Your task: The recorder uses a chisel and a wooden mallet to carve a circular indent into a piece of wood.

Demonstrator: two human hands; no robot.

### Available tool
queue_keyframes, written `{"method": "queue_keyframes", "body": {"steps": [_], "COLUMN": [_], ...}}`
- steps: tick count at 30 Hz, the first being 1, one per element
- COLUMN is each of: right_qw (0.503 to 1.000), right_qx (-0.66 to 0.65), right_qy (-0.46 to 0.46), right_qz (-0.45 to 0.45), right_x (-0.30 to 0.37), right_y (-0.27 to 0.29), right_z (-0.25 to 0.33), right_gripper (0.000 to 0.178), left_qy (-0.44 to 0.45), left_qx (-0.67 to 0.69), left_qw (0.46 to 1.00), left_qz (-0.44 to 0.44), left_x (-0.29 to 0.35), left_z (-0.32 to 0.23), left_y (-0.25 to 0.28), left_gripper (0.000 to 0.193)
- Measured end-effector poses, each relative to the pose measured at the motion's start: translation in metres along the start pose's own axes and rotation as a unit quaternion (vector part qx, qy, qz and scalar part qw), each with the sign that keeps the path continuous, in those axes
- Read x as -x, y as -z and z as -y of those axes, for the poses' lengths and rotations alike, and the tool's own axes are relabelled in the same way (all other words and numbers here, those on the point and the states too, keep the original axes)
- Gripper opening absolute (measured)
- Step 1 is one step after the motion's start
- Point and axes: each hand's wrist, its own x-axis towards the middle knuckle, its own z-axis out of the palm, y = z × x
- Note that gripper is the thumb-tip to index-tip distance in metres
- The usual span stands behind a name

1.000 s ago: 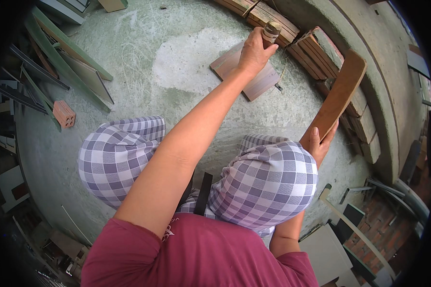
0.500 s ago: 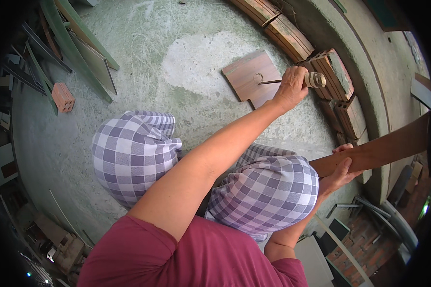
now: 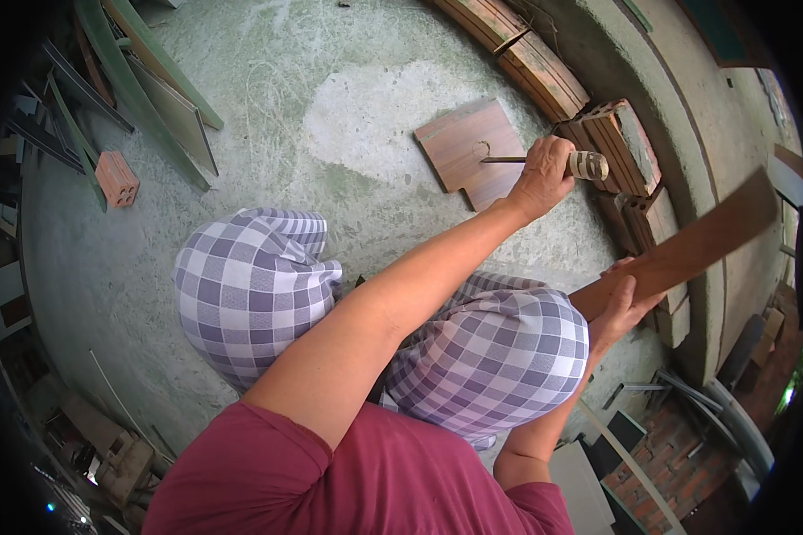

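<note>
chisel (image 3: pixel 589 165) is clamped in the left hand (image 3: pixel 544 174), its handle to the right and its blade running left to a small curved mark (image 3: pixel 483 147) on the board (image 3: pixel 446 134); whether the tip touches cannot be told. the board lies flat on the floor (image 3: pixel 268 152), on the far side of the checked knees (image 3: pixel 250 294), left of the bricks (image 3: pixel 629 147). the right hand (image 3: pixel 629 308) is wrapped round a wooden bat (image 3: pixel 709 236), which slants to the far right, well apart from the chisel. the hands are apart from each other. as for progress, the curved line is made, and a notch shows at the board's near edge; the wood inside the line looks in place, so the work seems early, though the depth is too small to judge.
</note>
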Motion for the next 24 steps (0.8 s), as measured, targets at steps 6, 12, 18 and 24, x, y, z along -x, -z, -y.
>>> {"method": "queue_keyframes", "body": {"steps": [6, 12, 18, 24], "right_qw": [0.975, 0.992, 0.96, 0.976], "right_qx": [0.21, 0.09, 0.226, 0.14], "right_qy": [0.051, -0.041, -0.097, -0.117], "right_qz": [0.045, 0.08, 0.132, 0.117], "right_x": [0.009, 0.01, 0.026, 0.031], "right_y": [-0.012, -0.006, -0.035, -0.008], "right_z": [-0.034, -0.007, -0.018, -0.036], "right_gripper": [0.078, 0.077, 0.078, 0.073], "left_qy": [0.007, 0.001, -0.014, -0.016], "left_qx": [-0.021, -0.023, -0.026, -0.056], "left_qw": [1.0, 0.999, 0.999, 0.997], "left_qz": [0.016, 0.029, 0.025, 0.059], "left_x": [0.002, 0.008, 0.01, 0.023], "left_z": [0.006, 0.002, 0.006, 0.01], "left_y": [0.002, 0.009, 0.008, 0.011], "left_gripper": [0.038, 0.04, 0.039, 0.042]}}
